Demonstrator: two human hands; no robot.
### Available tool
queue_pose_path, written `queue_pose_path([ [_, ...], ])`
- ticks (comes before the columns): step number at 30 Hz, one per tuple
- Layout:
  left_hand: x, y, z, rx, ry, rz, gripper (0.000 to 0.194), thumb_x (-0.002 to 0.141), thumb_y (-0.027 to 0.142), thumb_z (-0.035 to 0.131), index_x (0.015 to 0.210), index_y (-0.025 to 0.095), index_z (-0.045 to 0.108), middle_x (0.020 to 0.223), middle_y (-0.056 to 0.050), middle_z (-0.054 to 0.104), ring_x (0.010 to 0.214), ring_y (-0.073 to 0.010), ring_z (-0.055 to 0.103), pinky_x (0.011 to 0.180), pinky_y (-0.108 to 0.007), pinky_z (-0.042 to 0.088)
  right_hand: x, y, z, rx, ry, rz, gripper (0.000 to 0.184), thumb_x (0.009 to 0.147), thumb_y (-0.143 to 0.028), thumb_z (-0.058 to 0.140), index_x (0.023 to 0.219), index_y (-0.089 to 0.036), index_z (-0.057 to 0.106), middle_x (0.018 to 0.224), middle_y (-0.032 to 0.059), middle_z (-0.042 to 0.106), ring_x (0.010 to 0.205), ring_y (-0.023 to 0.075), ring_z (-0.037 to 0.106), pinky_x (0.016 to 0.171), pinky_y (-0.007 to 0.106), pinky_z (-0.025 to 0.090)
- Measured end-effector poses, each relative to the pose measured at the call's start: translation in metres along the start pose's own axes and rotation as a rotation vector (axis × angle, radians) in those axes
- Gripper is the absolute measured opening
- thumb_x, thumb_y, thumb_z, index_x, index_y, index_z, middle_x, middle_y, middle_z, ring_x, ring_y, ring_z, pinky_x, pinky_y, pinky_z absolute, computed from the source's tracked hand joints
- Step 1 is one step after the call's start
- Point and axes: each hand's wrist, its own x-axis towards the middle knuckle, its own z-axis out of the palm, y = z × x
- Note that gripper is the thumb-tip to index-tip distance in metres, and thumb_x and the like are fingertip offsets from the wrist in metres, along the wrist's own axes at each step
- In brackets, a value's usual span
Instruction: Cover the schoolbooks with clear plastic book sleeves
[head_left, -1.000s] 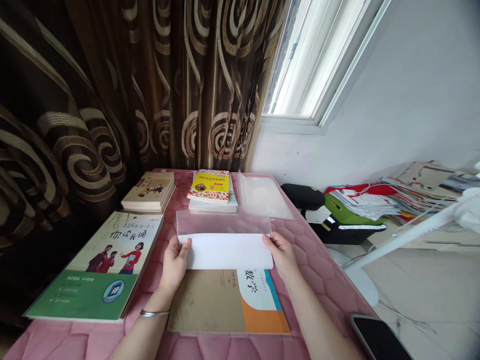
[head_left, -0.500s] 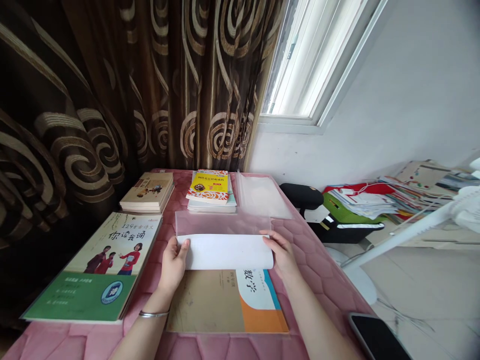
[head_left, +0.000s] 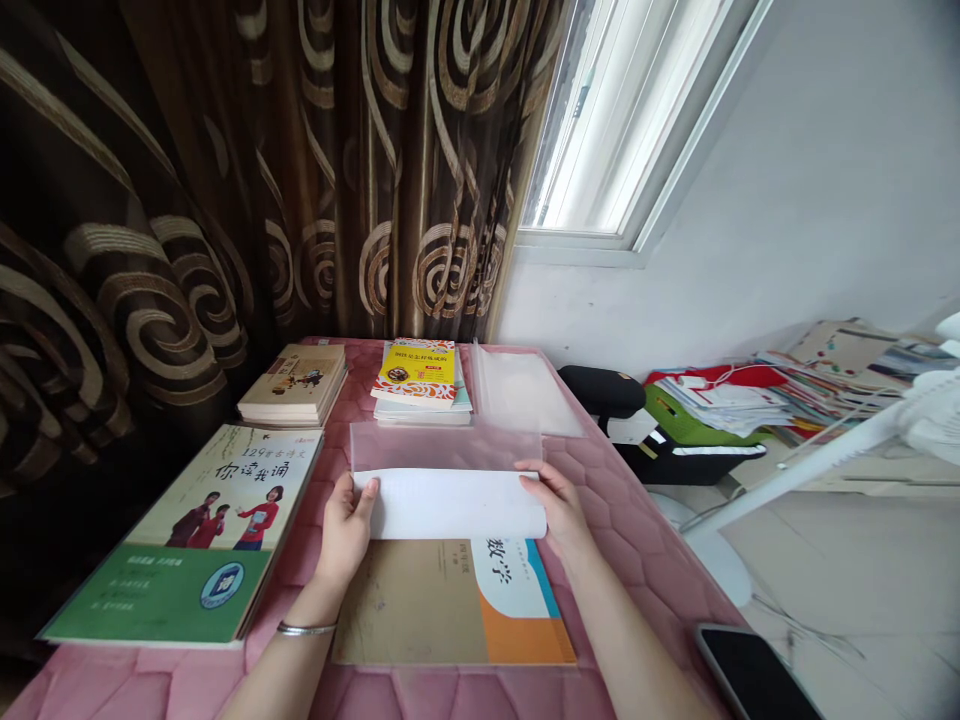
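Observation:
A textbook with a tan, orange and white cover lies sideways in front of me. Across its far part runs a white sheet, its near edge curled over. Clear plastic film extends beyond the sheet toward the back. My left hand pinches the sheet's left end, thumb on top. At the other end my right hand has its fingers closed on the same sheet. Whether the sheet belongs to the book or to the film, I cannot tell.
A large green-and-white book lies left, with a stack of tan books behind it. Farther back are a yellow-topped stack and clear plastic sheets. A phone rests near right; a white fan stands beyond the pink-quilted surface.
My right hand's fingers have shifted slightly left along the sheet's far edge. My left hand, the sheet and the book look nearly the same.

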Motion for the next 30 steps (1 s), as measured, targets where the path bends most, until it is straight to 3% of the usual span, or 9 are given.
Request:
queue_pose_path([
  [16,0.001,-0.004,-0.001,-0.044,-0.015,0.0,0.036,0.079,0.054,0.061,0.08,0.019,0.056,0.065,0.003,0.051,0.067,-0.015,0.052,0.064,-0.025,0.042,0.002,0.004,-0.002,0.006,-0.009,-0.029,0.037,0.06,-0.045,0.08,0.087,-0.024,0.066,0.065,-0.0033,0.061,0.055,0.0145,0.053,0.05,0.025,0.039],
  [22,-0.001,0.0,-0.002,-0.095,-0.035,-0.051,0.038,0.073,0.051,0.068,0.09,0.019,0.059,0.079,0.0,0.062,0.074,-0.0161,0.056,0.067,-0.025,0.045,0.003,0.006,-0.002,-0.005,-0.008,-0.025,0.036,0.062,-0.045,0.079,0.087,-0.023,0.066,0.063,-0.0033,0.061,0.054,0.0143,0.052,0.049,0.025,0.039],
  [30,-0.001,-0.002,-0.002,-0.106,-0.061,-0.063,0.035,0.074,0.049,0.067,0.089,0.018,0.059,0.082,-0.002,0.064,0.077,-0.017,0.057,0.067,-0.025,0.045,-0.001,-0.003,-0.002,0.048,-0.05,-0.01,0.032,0.056,-0.036,0.078,0.084,-0.022,0.069,0.078,0.0015,0.07,0.063,0.0175,0.059,0.054,0.025,0.043],
])
